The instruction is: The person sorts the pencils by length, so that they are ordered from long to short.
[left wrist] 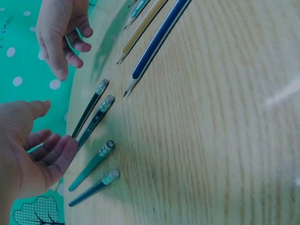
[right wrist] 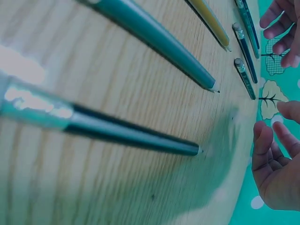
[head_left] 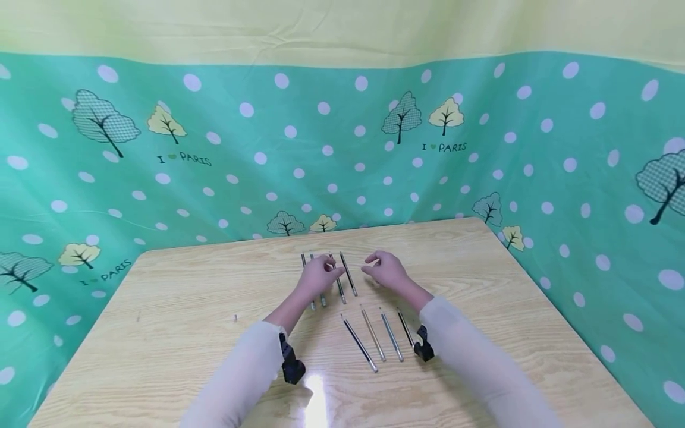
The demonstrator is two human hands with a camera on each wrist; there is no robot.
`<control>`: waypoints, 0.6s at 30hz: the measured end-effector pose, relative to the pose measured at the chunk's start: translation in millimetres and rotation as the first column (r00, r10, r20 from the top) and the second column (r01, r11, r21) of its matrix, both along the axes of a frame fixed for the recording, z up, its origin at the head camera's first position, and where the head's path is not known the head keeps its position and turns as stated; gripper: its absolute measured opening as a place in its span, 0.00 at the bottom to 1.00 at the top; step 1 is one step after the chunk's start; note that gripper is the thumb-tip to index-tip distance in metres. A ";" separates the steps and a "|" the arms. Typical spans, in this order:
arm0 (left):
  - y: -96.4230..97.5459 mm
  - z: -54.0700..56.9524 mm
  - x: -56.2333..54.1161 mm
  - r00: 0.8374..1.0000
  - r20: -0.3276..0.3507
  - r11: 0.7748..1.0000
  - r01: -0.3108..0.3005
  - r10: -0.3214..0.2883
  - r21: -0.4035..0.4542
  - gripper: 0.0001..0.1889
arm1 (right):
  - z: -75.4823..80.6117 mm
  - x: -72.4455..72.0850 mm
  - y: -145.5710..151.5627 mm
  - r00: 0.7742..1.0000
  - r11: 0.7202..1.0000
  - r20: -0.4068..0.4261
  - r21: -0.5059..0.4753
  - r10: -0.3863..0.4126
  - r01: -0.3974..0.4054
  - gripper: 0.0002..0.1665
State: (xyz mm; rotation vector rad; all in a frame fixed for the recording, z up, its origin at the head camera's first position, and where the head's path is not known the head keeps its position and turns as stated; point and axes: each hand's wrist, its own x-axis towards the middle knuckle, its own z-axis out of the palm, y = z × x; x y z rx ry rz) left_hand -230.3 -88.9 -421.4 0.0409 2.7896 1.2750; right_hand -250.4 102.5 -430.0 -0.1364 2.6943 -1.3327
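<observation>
My left hand (head_left: pixel 321 274) hovers over the back row of several pencils, fingers loosely bent and holding nothing. It partly hides the pencils beneath it in the head view. The rightmost dark pencil (head_left: pixel 348 273) of that row lies between my hands. My right hand (head_left: pixel 387 272) is just right of it, above the table, thumb and fingers apart with nothing between them. Nearer to me lies a front row: a dark blue pencil (left wrist: pixel 157 44), a yellow pencil (head_left: pixel 372 333), a teal pencil (right wrist: pixel 164 49) and a black pencil (right wrist: pixel 136 131). Back-row eraser ends face me; front-row tips point away.
The light wooden table (head_left: pixel 176 351) reaches back to a green dotted curtain (head_left: pixel 342 148), which also hangs along the right side. A tiny purplish bit (head_left: pixel 235 318) lies left of the pencils. Black wrist cameras sit on both sleeves, the right one (head_left: pixel 424 345) overlapping the black pencil's end.
</observation>
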 end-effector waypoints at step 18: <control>-4.6 -1.5 35.1 0.996 -0.006 0.995 0.090 -0.090 0.033 0.18 | -2.2 19.9 16.8 0.993 0.997 0.082 -0.004 0.080 -0.080 0.17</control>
